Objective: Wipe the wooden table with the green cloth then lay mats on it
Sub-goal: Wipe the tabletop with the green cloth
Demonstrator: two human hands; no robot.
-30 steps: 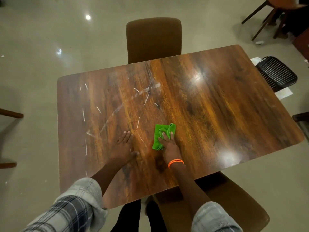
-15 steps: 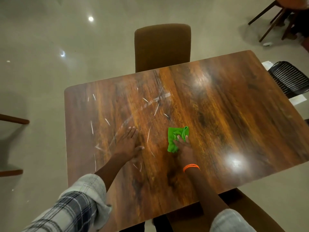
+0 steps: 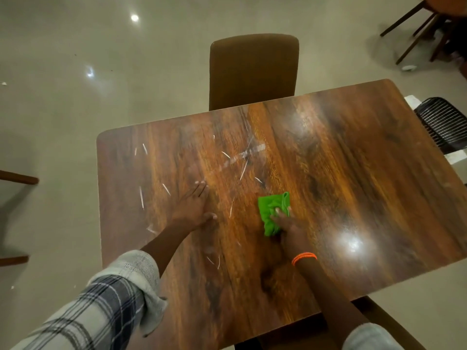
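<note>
A crumpled green cloth (image 3: 271, 210) lies on the glossy wooden table (image 3: 353, 188), near its middle. My right hand (image 3: 288, 228), with an orange band at the wrist, presses down on the cloth with its fingers spread over it. To the left of the cloth my left hand (image 3: 192, 208) rests flat on the tabletop with straight fingers. Thin white streaks and a pale smear mark the wood on the left half and around the centre (image 3: 242, 157). I see no mats.
A brown padded chair (image 3: 252, 72) stands at the table's far side and another sits under the near edge (image 3: 389, 327). A black wire chair (image 3: 444, 122) is off the right end. More wooden chair legs show at top right (image 3: 414, 29) and far left (image 3: 17, 176).
My right hand and the cloth have slid a little to the right across the table. The left hand stays flat on the wood. The camera view has shifted, so the table sits further right and lower.
</note>
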